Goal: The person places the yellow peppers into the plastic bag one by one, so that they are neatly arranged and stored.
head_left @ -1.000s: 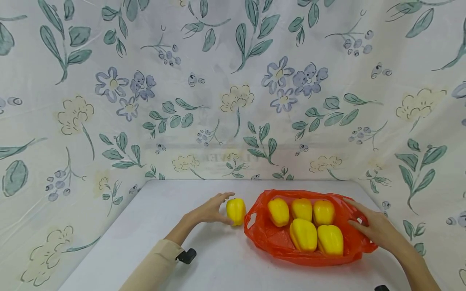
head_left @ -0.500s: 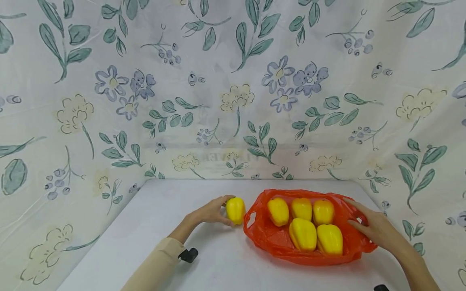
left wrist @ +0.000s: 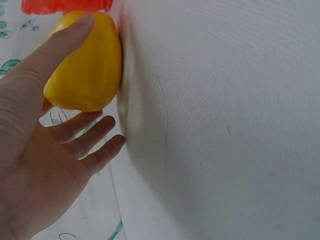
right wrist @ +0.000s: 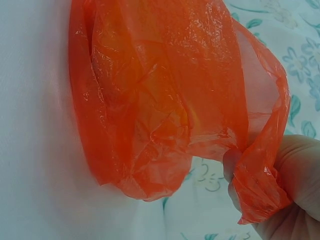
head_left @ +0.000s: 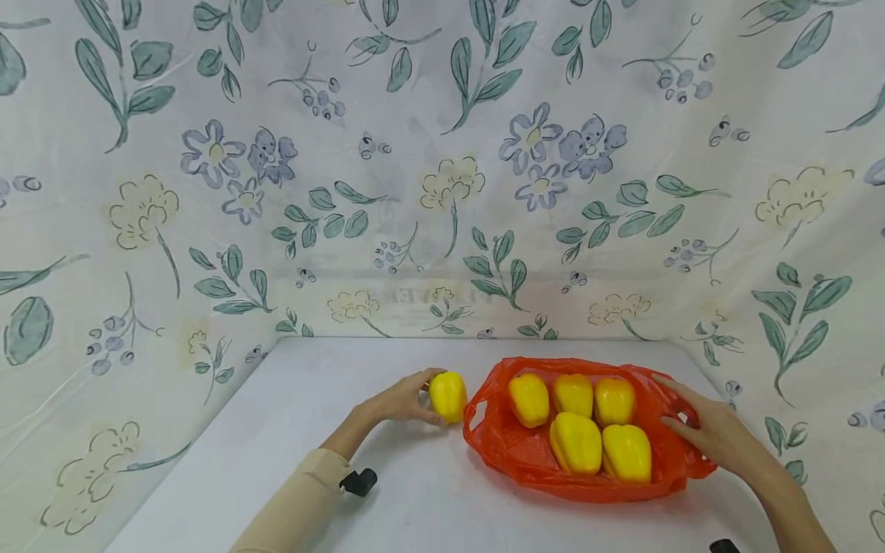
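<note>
My left hand [head_left: 406, 399] holds a yellow bell pepper [head_left: 449, 398] between thumb and fingers, just left of the bag. In the left wrist view the thumb lies across the pepper [left wrist: 90, 65], and the lower fingers spread beneath it. A red plastic bag [head_left: 525, 472] lies spread with its mouth wide, bearing several yellow bell peppers [head_left: 577, 444]. At the bag's right end my right hand [head_left: 715, 430] grips its handle. The right wrist view shows the bunched handle [right wrist: 260, 192] pinched between thumb and fingers of the right hand [right wrist: 300, 175].
The white table [head_left: 408, 491] carries the bag and peppers. A floral curtain [head_left: 387, 153] hangs behind it and along both sides. Black devices are worn at the wrists, one by the left sleeve [head_left: 297, 495].
My left fingers have come in from around the lone bell pepper and now touch it; the pepper tilts slightly. The right hand and the bag stay nearly still.
</note>
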Demonstrator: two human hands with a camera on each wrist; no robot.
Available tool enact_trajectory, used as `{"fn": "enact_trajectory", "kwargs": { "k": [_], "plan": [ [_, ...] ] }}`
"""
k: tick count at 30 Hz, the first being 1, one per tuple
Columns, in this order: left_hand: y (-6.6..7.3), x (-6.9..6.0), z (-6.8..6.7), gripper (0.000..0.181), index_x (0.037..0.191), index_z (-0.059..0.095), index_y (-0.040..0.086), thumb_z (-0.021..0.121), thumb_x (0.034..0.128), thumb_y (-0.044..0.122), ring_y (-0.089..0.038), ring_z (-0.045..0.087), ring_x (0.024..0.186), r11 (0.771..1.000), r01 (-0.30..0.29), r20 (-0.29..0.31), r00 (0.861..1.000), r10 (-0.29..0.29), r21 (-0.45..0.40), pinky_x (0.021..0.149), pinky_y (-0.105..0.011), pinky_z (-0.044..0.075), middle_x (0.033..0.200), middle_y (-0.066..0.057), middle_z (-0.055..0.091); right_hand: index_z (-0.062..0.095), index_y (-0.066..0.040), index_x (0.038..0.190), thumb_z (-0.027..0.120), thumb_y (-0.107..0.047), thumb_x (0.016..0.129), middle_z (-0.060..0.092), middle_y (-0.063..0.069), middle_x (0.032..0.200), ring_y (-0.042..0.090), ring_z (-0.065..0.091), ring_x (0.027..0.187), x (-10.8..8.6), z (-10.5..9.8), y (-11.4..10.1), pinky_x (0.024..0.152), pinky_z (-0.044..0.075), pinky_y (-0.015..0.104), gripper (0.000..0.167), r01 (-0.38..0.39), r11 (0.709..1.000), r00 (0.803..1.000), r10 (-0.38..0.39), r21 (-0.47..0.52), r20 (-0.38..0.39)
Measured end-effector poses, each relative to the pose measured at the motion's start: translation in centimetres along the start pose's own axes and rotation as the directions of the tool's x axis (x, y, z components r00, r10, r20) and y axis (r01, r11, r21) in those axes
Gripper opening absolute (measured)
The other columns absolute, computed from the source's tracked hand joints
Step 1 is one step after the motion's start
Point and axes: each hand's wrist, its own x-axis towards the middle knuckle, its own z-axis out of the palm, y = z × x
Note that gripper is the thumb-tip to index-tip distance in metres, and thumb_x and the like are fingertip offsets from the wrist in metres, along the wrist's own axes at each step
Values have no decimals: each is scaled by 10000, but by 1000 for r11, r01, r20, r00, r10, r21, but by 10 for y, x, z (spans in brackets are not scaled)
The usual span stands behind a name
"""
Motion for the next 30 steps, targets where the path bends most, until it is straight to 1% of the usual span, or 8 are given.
{"fn": "enact_trajectory", "kwargs": {
  "k": [8,16,24,27,30],
  "plan": [
    [-1,1,1,870,1487,359,158,823,781,367,-250,500,1259,1000,19,-3,1000,-19,-14,1086,-512,431,1484,-28,464,373,-84,1486,688,-261,911,648,110,996,72,574,645,0,1,1,546,538,186,679,-5,1000,1000,5,-3,-7],
    [0,0,1,868,1485,359,166,822,780,369,-259,507,1254,999,30,-18,999,-30,-20,1087,-554,416,1461,-30,483,374,-91,1489,692,-245,907,650,111,1003,70,575,650,0,1,1,552,539,188,681,-1,1000,1000,1,3,-11],
    [-2,-3,-1,887,1489,354,181,822,770,408,-267,506,1274,999,46,-26,999,-46,1,1089,-556,413,1470,-21,480,363,-97,1497,692,-268,907,656,172,1088,86,596,662,0,1,0,567,565,214,697,-13,1000,1000,13,17,9],
    [-2,-4,-3,891,1490,353,193,823,767,417,-265,504,1277,999,50,-27,998,-50,4,1091,-553,413,1471,-12,480,363,-99,1498,692,-273,907,657,170,1077,83,592,646,-1,0,0,555,557,205,698,-15,1000,1000,15,13,6],
    [0,-6,-5,890,1487,358,196,826,762,415,-265,506,1273,999,54,-35,998,-54,1,1089,-552,415,1467,-10,485,366,-93,1495,690,-268,908,654,141,1034,78,581,636,0,0,-1,544,544,191,693,-11,1000,1000,11,4,-1]
  ]
}}
